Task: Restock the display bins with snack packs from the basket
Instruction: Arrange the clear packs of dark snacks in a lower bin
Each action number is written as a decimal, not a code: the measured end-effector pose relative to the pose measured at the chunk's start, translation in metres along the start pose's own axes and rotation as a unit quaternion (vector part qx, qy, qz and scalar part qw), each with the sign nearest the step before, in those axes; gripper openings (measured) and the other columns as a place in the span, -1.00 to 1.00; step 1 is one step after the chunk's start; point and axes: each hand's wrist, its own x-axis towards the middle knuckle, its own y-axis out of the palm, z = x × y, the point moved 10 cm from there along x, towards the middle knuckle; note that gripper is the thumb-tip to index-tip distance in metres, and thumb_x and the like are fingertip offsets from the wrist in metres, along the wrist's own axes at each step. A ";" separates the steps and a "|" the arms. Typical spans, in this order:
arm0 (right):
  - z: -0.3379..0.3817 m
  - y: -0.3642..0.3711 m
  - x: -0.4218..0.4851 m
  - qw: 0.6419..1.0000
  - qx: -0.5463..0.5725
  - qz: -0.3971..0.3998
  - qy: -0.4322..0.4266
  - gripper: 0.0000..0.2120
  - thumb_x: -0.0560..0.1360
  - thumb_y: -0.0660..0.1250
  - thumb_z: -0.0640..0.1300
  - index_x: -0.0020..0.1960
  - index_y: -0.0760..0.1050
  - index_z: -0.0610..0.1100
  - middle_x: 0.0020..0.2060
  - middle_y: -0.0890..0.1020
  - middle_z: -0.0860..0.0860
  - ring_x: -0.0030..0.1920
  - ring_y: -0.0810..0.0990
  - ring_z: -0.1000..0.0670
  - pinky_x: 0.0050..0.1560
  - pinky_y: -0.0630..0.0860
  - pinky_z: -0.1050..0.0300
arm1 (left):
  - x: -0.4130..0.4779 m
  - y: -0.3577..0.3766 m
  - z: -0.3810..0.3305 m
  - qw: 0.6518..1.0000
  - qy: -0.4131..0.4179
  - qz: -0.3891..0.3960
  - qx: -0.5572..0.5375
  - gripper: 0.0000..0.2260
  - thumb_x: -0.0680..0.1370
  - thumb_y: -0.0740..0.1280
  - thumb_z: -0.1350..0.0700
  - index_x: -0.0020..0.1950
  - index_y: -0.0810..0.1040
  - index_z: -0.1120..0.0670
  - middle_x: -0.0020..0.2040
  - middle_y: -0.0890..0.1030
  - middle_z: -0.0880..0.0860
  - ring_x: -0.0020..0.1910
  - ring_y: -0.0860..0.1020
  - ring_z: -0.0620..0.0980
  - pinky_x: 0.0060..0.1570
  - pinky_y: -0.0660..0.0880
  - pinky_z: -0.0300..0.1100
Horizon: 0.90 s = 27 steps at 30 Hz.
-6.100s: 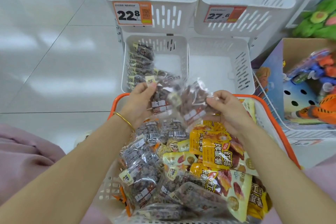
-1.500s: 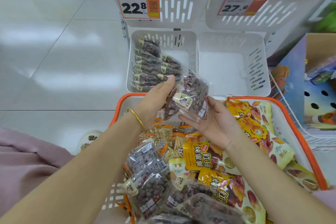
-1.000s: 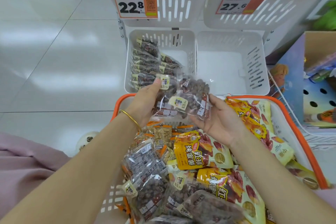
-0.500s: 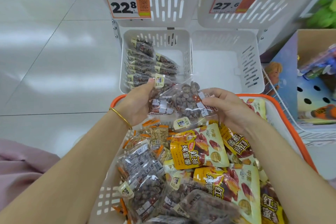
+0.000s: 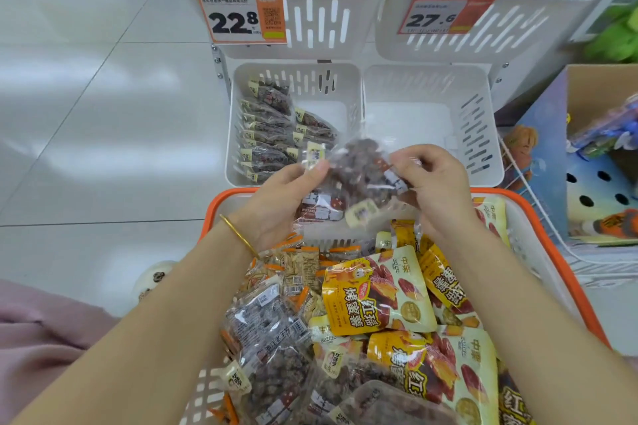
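Both hands hold a small stack of clear packs of dark dried fruit point(image 5: 359, 179) above the far rim of the orange-rimmed basket point(image 5: 221, 203). My left hand point(image 5: 283, 200) grips the stack's left side with the thumb on top. My right hand point(image 5: 435, 183) pinches its right edge. Just beyond, the lower left white bin point(image 5: 348, 79) holds rows of the same clear packs point(image 5: 269, 134) along its left side. The basket is full of yellow sweet-potato packs point(image 5: 376, 293), clear dark-fruit packs point(image 5: 269, 342) and orange-edged nut packs point(image 5: 297, 266).
The lower right bin point(image 5: 480, 134) has nothing in it. Two upper bins carry price tags 22.8 point(image 5: 241, 17) and 27.6 point(image 5: 445, 15). A cardboard box of toys point(image 5: 587, 162) and a wire rack stand at the right. Pale tiled floor point(image 5: 103, 114) lies at the left.
Over the last second the packs were gathered and turned between both hands; my right hand shifted from under the stack to pinching its right edge. The stack stays above the basket's far rim.
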 end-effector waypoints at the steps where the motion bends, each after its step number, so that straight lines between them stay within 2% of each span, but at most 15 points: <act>1: -0.008 -0.008 -0.003 0.998 0.047 -0.039 0.028 -0.87 0.51 0.36 -0.23 -0.22 0.48 -0.13 -0.33 0.51 0.01 -0.37 0.50 0.10 -0.43 0.52 0.25 | 0.001 -0.003 0.001 1.000 0.001 -0.006 -0.020 -0.48 0.51 0.30 -0.12 0.33 0.43 0.20 0.24 0.56 0.15 0.23 0.53 0.10 0.26 0.43 0.01; 3: -0.027 -0.010 -0.011 0.987 0.116 -0.072 0.089 -0.84 0.52 0.34 -0.26 -0.23 0.45 -0.18 -0.33 0.52 -0.05 -0.33 0.53 0.04 -0.33 0.61 0.16 | 0.000 -0.002 -0.001 0.999 0.004 -0.006 -0.050 -0.53 0.57 0.17 -0.13 0.32 0.46 0.17 0.24 0.57 0.16 0.23 0.53 0.12 0.26 0.43 0.02; 5: -0.042 0.002 -0.021 0.980 0.132 -0.053 0.139 -0.87 0.49 0.36 -0.27 -0.22 0.47 -0.21 -0.25 0.59 -0.14 -0.19 0.58 -0.11 -0.12 0.64 -0.07 | 0.000 -0.006 -0.003 0.997 0.012 -0.024 -0.075 -0.47 0.52 0.17 -0.18 0.32 0.46 0.17 0.23 0.57 0.17 0.23 0.53 0.14 0.26 0.45 0.04; 6: -0.046 0.010 -0.029 0.977 0.131 -0.037 0.164 -0.89 0.48 0.38 -0.24 -0.21 0.49 -0.21 -0.20 0.63 -0.16 -0.16 0.60 -0.14 -0.07 0.63 -0.10 | 0.000 -0.006 -0.004 0.995 0.017 -0.033 -0.088 -0.43 0.50 0.19 -0.20 0.33 0.44 0.18 0.23 0.57 0.17 0.23 0.53 0.14 0.24 0.47 0.03; 8: -0.053 0.028 -0.045 0.971 0.124 -0.006 0.204 -0.90 0.47 0.40 -0.16 -0.16 0.52 -0.18 -0.20 0.68 -0.11 -0.25 0.65 -0.05 -0.23 0.64 0.07 | -0.001 -0.006 -0.008 0.992 0.033 -0.049 -0.110 -0.37 0.47 0.30 -0.19 0.36 0.37 0.23 0.24 0.55 0.21 0.22 0.54 0.17 0.18 0.51 0.04; 10: -0.055 0.050 -0.060 0.965 0.128 0.032 0.225 -0.86 0.48 0.39 -0.09 -0.15 0.54 -0.17 -0.31 0.68 -0.04 -0.37 0.64 0.04 -0.42 0.54 0.22 | -0.002 -0.005 -0.010 0.990 0.053 -0.055 -0.115 -0.37 0.44 0.41 -0.05 0.34 0.34 0.29 0.25 0.52 0.28 0.21 0.53 0.23 0.18 0.50 0.11; 13: -0.060 0.070 -0.072 0.957 0.106 0.092 0.254 -0.81 0.50 0.37 -0.03 -0.16 0.54 -0.16 -0.39 0.65 -0.01 -0.39 0.64 0.05 -0.46 0.49 0.26 | -0.002 -0.006 -0.012 0.991 0.071 -0.065 -0.096 -0.47 0.38 0.49 0.19 0.25 0.37 0.30 0.18 0.54 0.31 0.08 0.57 0.22 0.05 0.56 0.02; 15: -0.059 0.066 -0.072 0.950 0.018 0.162 0.266 -0.77 0.51 0.34 0.02 -0.14 0.55 -0.15 -0.38 0.66 -0.01 -0.38 0.65 0.04 -0.44 0.50 0.25 | -0.001 -0.008 -0.014 0.992 0.078 -0.055 -0.079 -0.43 0.37 0.50 0.22 0.30 0.36 0.29 0.20 0.55 0.27 0.12 0.58 0.21 0.11 0.54 0.05; 17: -0.050 0.036 -0.052 0.953 -0.141 0.170 0.208 -0.75 0.48 0.37 0.05 -0.15 0.56 -0.15 -0.35 0.66 -0.04 -0.36 0.65 0.01 -0.41 0.50 0.22 | -0.001 -0.015 -0.016 0.994 0.076 -0.050 -0.058 -0.37 0.35 0.51 0.20 0.35 0.33 0.23 0.22 0.55 0.23 0.17 0.56 0.19 0.18 0.49 0.11; 19: -0.016 -0.006 -0.017 0.962 -0.259 0.054 0.059 -0.74 0.40 0.47 0.02 -0.03 0.53 -0.11 -0.17 0.64 -0.03 -0.18 0.64 -0.02 -0.26 0.52 0.15 | 0.000 -0.020 -0.018 0.997 0.074 -0.036 -0.011 -0.39 0.34 0.51 0.23 0.33 0.35 0.17 0.20 0.58 0.16 0.17 0.57 0.15 0.19 0.49 0.08; 20: 0.003 -0.013 -0.005 0.960 -0.276 0.036 -0.006 -0.61 0.36 0.50 0.00 0.12 0.48 -0.06 0.00 0.59 0.01 -0.04 0.60 0.01 -0.14 0.51 0.15 | 0.002 -0.019 -0.018 0.997 0.074 -0.015 0.028 -0.45 0.35 0.49 0.24 0.29 0.38 0.11 0.19 0.58 0.10 0.18 0.56 0.12 0.20 0.49 0.03; 22: 0.018 0.010 0.013 0.947 -0.277 0.153 -0.061 -0.25 0.30 0.54 -0.02 0.39 0.27 0.12 0.30 0.41 0.12 0.15 0.49 0.08 0.07 0.47 0.12 | 0.006 -0.009 -0.022 0.990 0.074 0.043 0.116 -0.54 0.39 0.47 0.27 0.16 0.41 -0.10 0.13 0.55 -0.11 0.15 0.55 -0.14 0.18 0.48 -0.19; 23: 0.019 0.027 0.018 0.931 -0.278 0.232 -0.052 -0.16 0.28 0.55 -0.03 0.44 0.19 0.17 0.37 0.35 0.15 0.15 0.50 0.09 0.10 0.49 0.10 | 0.008 -0.005 -0.026 0.985 0.073 0.062 0.144 -0.53 0.42 0.44 0.28 0.11 0.37 -0.18 0.08 0.51 -0.22 0.08 0.53 -0.33 0.11 0.47 -0.34; 25: 0.018 0.055 0.025 0.895 -0.272 0.354 0.005 -0.14 0.31 0.54 -0.14 0.45 0.17 0.21 0.36 0.35 0.15 -0.04 0.61 0.11 -0.02 0.58 0.08 | 0.017 -0.007 -0.037 0.979 0.085 0.077 0.167 -0.53 0.44 0.40 0.32 0.13 0.37 -0.18 0.08 0.50 -0.26 0.00 0.53 -0.40 -0.01 0.46 -0.43; 27: 0.020 0.074 0.038 0.879 -0.276 0.387 0.031 -0.20 0.33 0.53 -0.22 0.41 0.24 0.19 0.32 0.38 0.11 -0.15 0.65 0.11 -0.14 0.63 0.05 | 0.031 -0.012 -0.053 0.974 0.102 0.064 0.190 -0.53 0.43 0.41 0.33 0.15 0.38 -0.14 0.07 0.52 -0.23 -0.04 0.54 -0.40 -0.04 0.46 -0.45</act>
